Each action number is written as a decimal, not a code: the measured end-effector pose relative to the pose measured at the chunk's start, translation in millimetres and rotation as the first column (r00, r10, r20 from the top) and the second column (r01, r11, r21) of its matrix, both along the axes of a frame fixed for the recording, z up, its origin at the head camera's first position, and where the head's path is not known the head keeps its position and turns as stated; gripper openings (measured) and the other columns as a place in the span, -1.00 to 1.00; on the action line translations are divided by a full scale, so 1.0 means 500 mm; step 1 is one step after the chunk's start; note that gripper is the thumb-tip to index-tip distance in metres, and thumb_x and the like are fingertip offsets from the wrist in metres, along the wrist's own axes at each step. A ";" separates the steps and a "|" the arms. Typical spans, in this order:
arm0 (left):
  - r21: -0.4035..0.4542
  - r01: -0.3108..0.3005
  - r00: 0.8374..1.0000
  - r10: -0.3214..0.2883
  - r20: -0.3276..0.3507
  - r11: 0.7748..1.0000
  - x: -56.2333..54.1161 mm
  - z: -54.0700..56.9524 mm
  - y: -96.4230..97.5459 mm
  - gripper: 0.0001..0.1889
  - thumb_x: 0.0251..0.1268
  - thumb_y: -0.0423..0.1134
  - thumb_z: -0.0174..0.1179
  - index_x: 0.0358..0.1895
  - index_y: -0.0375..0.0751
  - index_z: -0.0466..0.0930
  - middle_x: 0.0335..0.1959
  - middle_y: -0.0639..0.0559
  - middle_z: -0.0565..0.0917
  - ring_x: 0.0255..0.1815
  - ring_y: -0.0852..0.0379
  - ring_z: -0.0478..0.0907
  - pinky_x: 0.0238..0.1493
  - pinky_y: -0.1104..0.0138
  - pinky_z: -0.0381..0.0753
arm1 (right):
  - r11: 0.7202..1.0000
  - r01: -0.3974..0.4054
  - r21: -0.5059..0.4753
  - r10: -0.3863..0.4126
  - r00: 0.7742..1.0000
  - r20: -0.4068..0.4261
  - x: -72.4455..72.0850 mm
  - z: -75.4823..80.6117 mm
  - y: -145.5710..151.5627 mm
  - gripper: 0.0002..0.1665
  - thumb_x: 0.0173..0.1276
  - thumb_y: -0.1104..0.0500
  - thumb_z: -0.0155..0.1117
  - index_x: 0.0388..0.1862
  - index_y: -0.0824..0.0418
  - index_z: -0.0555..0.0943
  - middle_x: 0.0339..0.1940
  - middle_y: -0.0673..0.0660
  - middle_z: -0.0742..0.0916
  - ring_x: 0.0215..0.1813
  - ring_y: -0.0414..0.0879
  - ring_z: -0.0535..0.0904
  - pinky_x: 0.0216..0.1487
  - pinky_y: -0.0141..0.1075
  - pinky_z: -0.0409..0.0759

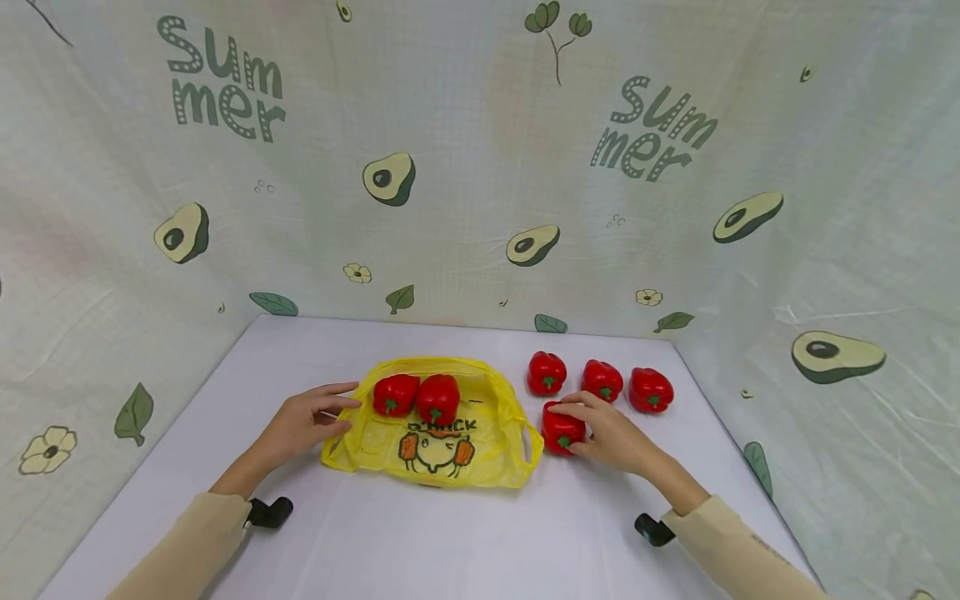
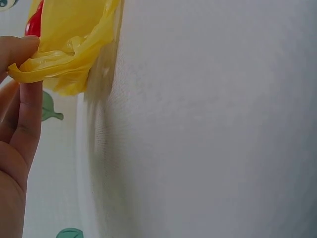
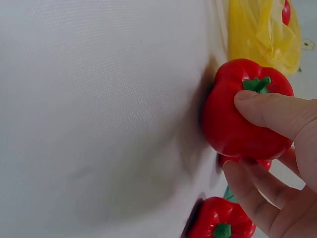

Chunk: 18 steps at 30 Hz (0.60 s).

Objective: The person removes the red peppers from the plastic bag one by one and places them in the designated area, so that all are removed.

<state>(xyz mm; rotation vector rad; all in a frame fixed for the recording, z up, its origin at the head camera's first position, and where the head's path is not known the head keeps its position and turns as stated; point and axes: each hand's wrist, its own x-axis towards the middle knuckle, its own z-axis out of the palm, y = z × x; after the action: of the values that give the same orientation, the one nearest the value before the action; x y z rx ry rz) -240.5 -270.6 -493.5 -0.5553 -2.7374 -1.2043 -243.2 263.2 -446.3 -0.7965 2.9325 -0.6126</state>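
Observation:
A yellow plastic bag [image 1: 360, 442] with a cartoon print lies on the table, its mouth spread. Inside it sit two red bell peppers, a left one [image 1: 393, 395] and a right one [image 1: 438, 398]. At the bag's left edge my left hand [image 1: 303, 425] holds a fold of the bag's handle between thumb and fingers, seen closely in the left wrist view. Just right of the bag, my right hand [image 1: 611, 429] grips another red bell pepper [image 3: 242, 121]. Its thumb presses near the green stem, and the fingers reach round the far side.
Behind the right hand, three more red bell peppers stand on the white table [image 1: 442, 542]: one left [image 1: 547, 373], one middle [image 1: 602, 381] and one right [image 1: 650, 390]. A cloth printed with avocados [image 1: 532, 246] hangs around the table's back and sides.

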 end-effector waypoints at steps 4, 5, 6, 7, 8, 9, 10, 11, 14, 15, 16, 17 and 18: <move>-0.002 0.000 1.000 0.000 -0.003 1.000 0.001 0.000 0.000 -0.61 0.29 -0.32 0.53 0.18 -0.05 0.80 0.45 -0.03 0.60 -0.02 0.19 0.69 -0.06 0.46 0.73 | 1.000 0.000 -0.009 0.000 1.000 0.006 0.000 -0.001 -0.003 -0.22 0.23 0.23 0.67 0.44 -0.01 0.64 0.39 0.13 0.60 0.36 0.09 0.54 0.03 -0.14 0.81; -0.001 0.001 1.000 -0.001 -0.004 1.000 0.001 0.000 0.000 -0.61 0.29 -0.32 0.53 0.18 -0.05 0.80 0.45 -0.03 0.60 -0.02 0.19 0.69 -0.06 0.46 0.73 | 1.000 -0.002 -0.012 0.002 1.000 0.007 -0.001 -0.001 -0.005 -0.22 0.23 0.23 0.67 0.44 -0.01 0.64 0.39 0.12 0.60 0.35 0.08 0.54 0.02 -0.14 0.81; 0.000 0.002 1.000 -0.002 -0.005 1.000 0.001 0.000 0.000 -0.61 0.28 -0.33 0.53 0.18 -0.06 0.80 0.45 -0.03 0.60 -0.02 0.19 0.69 -0.05 0.46 0.73 | 1.000 -0.006 -0.015 0.006 1.000 0.008 -0.001 -0.002 -0.006 -0.22 0.23 0.23 0.67 0.44 -0.01 0.64 0.39 0.12 0.60 0.35 0.08 0.54 0.02 -0.14 0.81; 0.000 0.002 1.000 -0.002 -0.005 1.000 0.001 0.000 0.000 -0.61 0.29 -0.32 0.52 0.18 -0.06 0.80 0.45 -0.03 0.60 -0.02 0.19 0.69 -0.06 0.46 0.73 | 1.000 -0.012 -0.017 0.012 1.000 0.009 -0.002 -0.002 -0.007 -0.22 0.23 0.23 0.67 0.44 -0.01 0.64 0.39 0.11 0.60 0.35 0.07 0.54 0.02 -0.15 0.81; 0.003 0.003 1.000 -0.003 -0.004 1.000 0.001 0.000 0.000 -0.61 0.29 -0.32 0.52 0.18 -0.06 0.80 0.45 -0.03 0.60 -0.02 0.19 0.69 -0.06 0.46 0.73 | 1.000 -0.018 -0.020 0.018 1.000 0.010 -0.002 -0.003 -0.009 -0.22 0.23 0.23 0.66 0.44 -0.01 0.63 0.38 0.10 0.60 0.35 0.06 0.54 0.01 -0.16 0.80; 0.005 0.004 1.000 -0.004 -0.004 1.000 0.001 0.001 0.001 -0.62 0.29 -0.33 0.52 0.17 -0.06 0.80 0.45 -0.04 0.60 -0.02 0.19 0.69 -0.06 0.46 0.73 | 1.000 -0.024 -0.021 0.024 1.000 0.009 -0.002 -0.003 -0.010 -0.22 0.23 0.23 0.66 0.44 -0.01 0.63 0.38 0.10 0.60 0.34 0.06 0.54 0.01 -0.17 0.80; 0.009 0.005 1.000 -0.005 -0.001 1.000 0.001 0.001 0.001 -0.62 0.29 -0.32 0.52 0.17 -0.07 0.80 0.45 -0.04 0.60 -0.02 0.18 0.68 -0.06 0.46 0.73 | 0.999 -0.027 -0.022 0.027 1.000 0.008 -0.002 -0.003 -0.011 -0.22 0.23 0.23 0.66 0.44 -0.01 0.63 0.37 0.10 0.60 0.34 0.06 0.54 0.00 -0.18 0.80; 0.012 0.005 1.000 -0.005 0.001 1.000 0.001 0.001 0.001 -0.62 0.29 -0.32 0.52 0.17 -0.06 0.80 0.45 -0.04 0.60 -0.02 0.18 0.68 -0.06 0.46 0.73 | 0.999 -0.030 -0.024 0.031 1.000 0.008 -0.002 -0.002 -0.011 -0.22 0.23 0.24 0.66 0.44 0.00 0.63 0.37 0.10 0.61 0.34 0.06 0.54 0.00 -0.19 0.80; 0.016 0.002 1.000 -0.002 0.009 1.000 0.002 0.003 0.002 -0.63 0.30 -0.31 0.52 0.17 -0.05 0.80 0.46 -0.04 0.60 -0.01 0.16 0.69 -0.06 0.46 0.73 | 0.999 -0.029 -0.029 0.030 0.999 0.016 -0.001 0.000 -0.012 -0.22 0.23 0.25 0.66 0.45 0.01 0.63 0.37 0.11 0.60 0.34 0.07 0.54 0.00 -0.19 0.80; 0.015 0.001 1.000 -0.001 0.012 1.000 0.002 0.004 0.002 -0.63 0.30 -0.31 0.52 0.16 -0.05 0.80 0.46 -0.04 0.60 -0.01 0.16 0.69 -0.06 0.46 0.73 | 0.999 -0.026 -0.032 0.027 0.999 0.022 0.000 0.001 -0.012 -0.21 0.23 0.25 0.66 0.45 0.01 0.62 0.38 0.11 0.60 0.35 0.07 0.53 0.00 -0.17 0.81; 0.013 -0.001 1.000 0.001 0.014 1.000 0.002 0.004 0.003 -0.63 0.30 -0.30 0.52 0.16 -0.04 0.80 0.46 -0.04 0.60 0.00 0.15 0.69 -0.05 0.46 0.73 | 0.999 -0.026 -0.037 0.027 0.999 0.027 0.000 0.002 -0.011 -0.21 0.23 0.25 0.66 0.45 0.02 0.62 0.39 0.12 0.59 0.35 0.08 0.53 0.00 -0.15 0.81; 0.010 -0.003 1.000 0.003 0.014 1.000 0.002 0.005 0.003 -0.63 0.30 -0.30 0.52 0.16 -0.04 0.81 0.46 -0.03 0.60 0.00 0.14 0.69 -0.05 0.46 0.73 | 0.999 -0.022 -0.040 0.023 0.999 0.034 0.001 0.004 -0.010 -0.20 0.23 0.24 0.66 0.46 0.02 0.61 0.40 0.12 0.58 0.36 0.08 0.52 0.01 -0.14 0.81; 0.007 -0.003 1.000 0.003 0.013 1.000 0.002 0.006 0.003 -0.63 0.30 -0.30 0.52 0.16 -0.04 0.80 0.46 -0.03 0.60 0.00 0.14 0.70 -0.05 0.46 0.73 | 0.999 -0.018 -0.042 0.020 0.999 0.040 0.001 0.006 -0.008 -0.19 0.23 0.24 0.66 0.47 0.01 0.60 0.42 0.13 0.57 0.37 0.09 0.51 0.01 -0.13 0.81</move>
<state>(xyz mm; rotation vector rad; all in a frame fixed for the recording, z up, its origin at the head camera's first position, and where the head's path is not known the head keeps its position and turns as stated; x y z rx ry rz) -239.6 -269.2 -490.7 -0.5438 -2.7427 -1.2214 -242.6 259.1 -443.1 -0.8055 2.8812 -0.6821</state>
